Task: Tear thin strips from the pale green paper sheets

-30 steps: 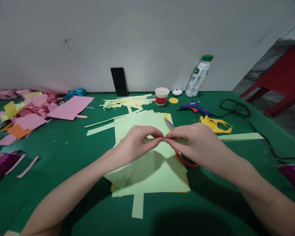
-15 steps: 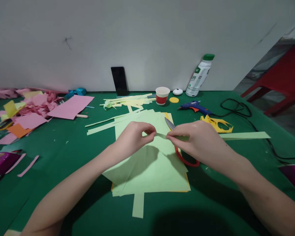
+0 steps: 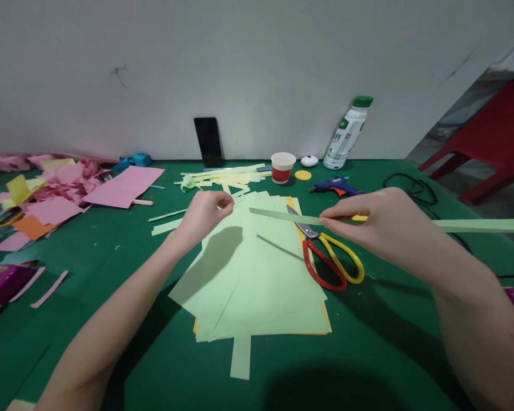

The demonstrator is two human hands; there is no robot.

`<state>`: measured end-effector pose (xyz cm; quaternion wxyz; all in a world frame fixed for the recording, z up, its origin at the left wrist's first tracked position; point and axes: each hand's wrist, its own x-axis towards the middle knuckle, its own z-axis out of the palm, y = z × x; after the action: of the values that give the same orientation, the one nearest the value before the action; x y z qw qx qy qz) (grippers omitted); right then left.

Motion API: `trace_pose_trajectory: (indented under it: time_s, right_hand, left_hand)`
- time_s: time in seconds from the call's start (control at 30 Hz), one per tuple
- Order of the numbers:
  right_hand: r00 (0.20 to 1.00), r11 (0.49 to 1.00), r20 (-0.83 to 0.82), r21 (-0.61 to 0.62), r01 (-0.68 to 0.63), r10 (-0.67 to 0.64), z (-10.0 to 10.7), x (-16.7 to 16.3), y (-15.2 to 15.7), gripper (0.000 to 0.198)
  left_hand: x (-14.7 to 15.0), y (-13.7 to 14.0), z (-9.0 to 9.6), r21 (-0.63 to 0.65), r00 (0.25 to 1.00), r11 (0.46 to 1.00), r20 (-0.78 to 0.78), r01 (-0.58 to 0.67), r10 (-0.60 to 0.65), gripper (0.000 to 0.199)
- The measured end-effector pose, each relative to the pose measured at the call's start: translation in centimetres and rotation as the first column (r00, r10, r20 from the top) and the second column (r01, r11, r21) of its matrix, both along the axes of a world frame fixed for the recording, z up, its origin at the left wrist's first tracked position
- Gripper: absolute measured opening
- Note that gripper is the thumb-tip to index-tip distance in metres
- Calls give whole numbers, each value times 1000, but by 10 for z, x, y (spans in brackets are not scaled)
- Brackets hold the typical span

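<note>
A long pale green paper strip (image 3: 278, 214) is pinched between the thumb and fingers of my right hand (image 3: 368, 220). Its left end sticks out free over the paper stack, and the other end runs past my wrist to the right edge. My left hand (image 3: 208, 216) hovers left of that free end, apart from it, thumb and fingertips closed with nothing seen in them. Below both hands lies a stack of pale green paper sheets (image 3: 261, 285), with yellow edges showing underneath. Scissors (image 3: 325, 251) with one red and one yellow handle rest on the stack's right side.
Behind the stack are cut strips (image 3: 227, 176), a paper cup (image 3: 282, 168), a yellow disc (image 3: 302, 175) and a leaning phone (image 3: 208, 141). A glue gun (image 3: 334, 185) and a bottle (image 3: 346, 134) are at right. Pink paper scraps (image 3: 68, 182) cover the left.
My left hand has let go of the strip and moved left and away. My right hand has shifted right with the strip, uncovering the scissors' handles.
</note>
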<state>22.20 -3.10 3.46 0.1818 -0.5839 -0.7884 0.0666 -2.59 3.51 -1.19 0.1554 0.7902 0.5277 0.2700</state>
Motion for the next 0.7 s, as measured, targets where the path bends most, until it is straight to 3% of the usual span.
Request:
trace_pose_trajectory:
  time_s: [0.13, 0.23, 0.3, 0.47, 0.7]
  right_hand:
    - [984, 983, -53, -60, -171, 168, -5, -4, 4, 19]
    - [957, 963, -139, -56, -264, 254, -13, -11, 9, 18]
    - [941, 960, -209, -35, -279, 266, -17, -16, 11, 17]
    - [902, 952, -336, -41, -302, 272, -22, -24, 9, 14]
    - [898, 945, -348, -84, -317, 270, -25, -33, 5, 9]
  left_hand:
    - [10, -15, 10, 7, 997, 999, 55, 51, -51, 33]
    - [24, -36, 16, -76, 961, 958, -2, 275, -276, 34]
    - [31, -47, 17, -103, 941, 942, -82, 319, -328, 30]
    - [37, -54, 14, -113, 930, 938, -137, 327, -341, 26]
    - [39, -58, 13, -78, 914, 923, -131, 376, -384, 28]
